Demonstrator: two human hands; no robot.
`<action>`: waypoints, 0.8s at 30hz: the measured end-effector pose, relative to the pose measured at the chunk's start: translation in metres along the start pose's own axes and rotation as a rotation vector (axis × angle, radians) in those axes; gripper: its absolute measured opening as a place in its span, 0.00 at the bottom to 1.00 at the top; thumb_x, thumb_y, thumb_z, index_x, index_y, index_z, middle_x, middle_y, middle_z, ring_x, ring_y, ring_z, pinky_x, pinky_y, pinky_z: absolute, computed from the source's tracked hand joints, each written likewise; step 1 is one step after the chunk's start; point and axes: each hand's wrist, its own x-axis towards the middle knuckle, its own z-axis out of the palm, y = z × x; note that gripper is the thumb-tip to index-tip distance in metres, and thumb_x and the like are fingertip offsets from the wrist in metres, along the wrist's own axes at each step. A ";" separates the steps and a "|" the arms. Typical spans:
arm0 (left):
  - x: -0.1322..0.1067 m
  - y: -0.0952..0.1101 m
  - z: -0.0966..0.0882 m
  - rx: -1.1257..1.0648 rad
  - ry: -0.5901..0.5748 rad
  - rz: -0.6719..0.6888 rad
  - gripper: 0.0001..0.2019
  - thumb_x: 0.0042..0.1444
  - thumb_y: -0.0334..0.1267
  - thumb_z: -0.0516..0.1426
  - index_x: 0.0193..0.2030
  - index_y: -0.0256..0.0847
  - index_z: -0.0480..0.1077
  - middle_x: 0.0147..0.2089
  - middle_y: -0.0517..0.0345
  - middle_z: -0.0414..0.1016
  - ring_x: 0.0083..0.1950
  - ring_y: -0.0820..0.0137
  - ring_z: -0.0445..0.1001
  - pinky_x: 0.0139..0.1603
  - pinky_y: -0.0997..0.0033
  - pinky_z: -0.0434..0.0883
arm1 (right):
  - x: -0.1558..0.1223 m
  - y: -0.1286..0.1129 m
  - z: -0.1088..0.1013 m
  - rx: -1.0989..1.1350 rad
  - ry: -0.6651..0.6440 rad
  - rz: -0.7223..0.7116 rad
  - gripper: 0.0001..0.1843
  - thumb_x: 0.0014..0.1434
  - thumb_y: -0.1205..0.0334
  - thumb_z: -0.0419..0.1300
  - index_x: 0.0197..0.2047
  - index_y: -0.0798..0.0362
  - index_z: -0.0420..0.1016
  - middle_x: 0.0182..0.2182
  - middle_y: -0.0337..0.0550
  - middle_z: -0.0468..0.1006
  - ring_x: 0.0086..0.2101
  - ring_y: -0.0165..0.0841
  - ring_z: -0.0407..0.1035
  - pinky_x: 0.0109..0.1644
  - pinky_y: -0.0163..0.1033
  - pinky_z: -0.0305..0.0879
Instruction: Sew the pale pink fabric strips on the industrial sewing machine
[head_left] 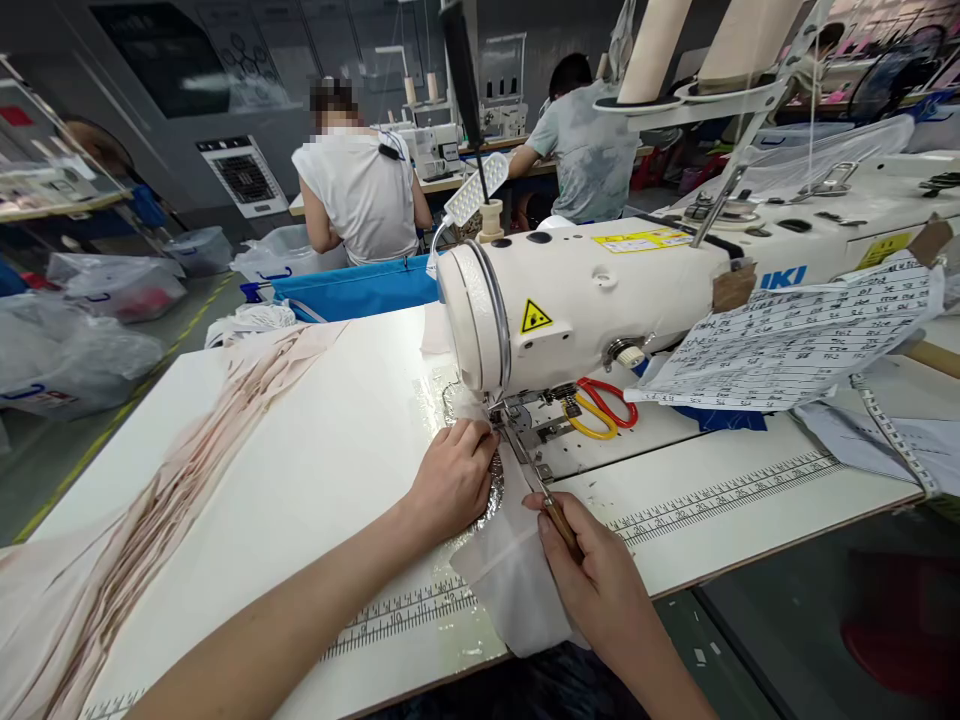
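Observation:
My left hand (454, 472) lies by the needle area of a white sewing machine (555, 300), its fingers curled and pressed together on thin pale fabric (517, 570). The fabric runs from under the machine head toward me and hangs at the table's front edge. My right hand (600, 575) is closed around the wooden handle of an awl (559, 525). The awl's metal shaft points up to the presser foot, close to my left fingertips. Its tip is hard to make out there.
Red-and-yellow-handled scissors (600, 408) lie behind the needle area. A long bunch of pink fabric strips (180, 460) covers the table's left side. Printed paper sheets (787, 335) lean on the machine at right. Two people (360, 190) sit at machines beyond a blue cloth bin (367, 290).

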 end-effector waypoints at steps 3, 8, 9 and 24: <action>0.000 0.000 0.001 0.003 -0.014 -0.013 0.16 0.60 0.28 0.48 0.52 0.28 0.69 0.50 0.39 0.70 0.48 0.54 0.69 0.44 0.52 0.74 | -0.001 0.001 0.002 -0.017 0.014 -0.042 0.17 0.69 0.55 0.48 0.50 0.53 0.73 0.42 0.47 0.82 0.39 0.35 0.77 0.40 0.34 0.72; -0.001 0.000 0.003 -0.040 -0.005 -0.025 0.18 0.60 0.29 0.49 0.55 0.27 0.68 0.51 0.40 0.70 0.50 0.54 0.68 0.48 0.52 0.73 | -0.006 -0.013 0.003 -0.100 0.061 -0.234 0.13 0.69 0.62 0.48 0.52 0.51 0.70 0.42 0.46 0.81 0.40 0.33 0.77 0.41 0.33 0.71; -0.001 0.000 0.003 -0.051 -0.005 -0.030 0.18 0.59 0.30 0.50 0.55 0.27 0.68 0.50 0.40 0.70 0.50 0.55 0.68 0.48 0.52 0.73 | -0.007 -0.019 0.003 -0.111 0.069 -0.297 0.13 0.68 0.64 0.48 0.52 0.50 0.69 0.42 0.44 0.81 0.40 0.32 0.77 0.41 0.32 0.71; 0.015 -0.019 0.010 -0.499 0.153 -0.302 0.10 0.65 0.37 0.52 0.33 0.41 0.71 0.38 0.52 0.76 0.42 0.63 0.72 0.44 0.62 0.71 | -0.034 -0.031 -0.003 -0.084 0.112 -0.317 0.12 0.71 0.63 0.45 0.50 0.48 0.67 0.35 0.40 0.81 0.33 0.31 0.77 0.34 0.31 0.69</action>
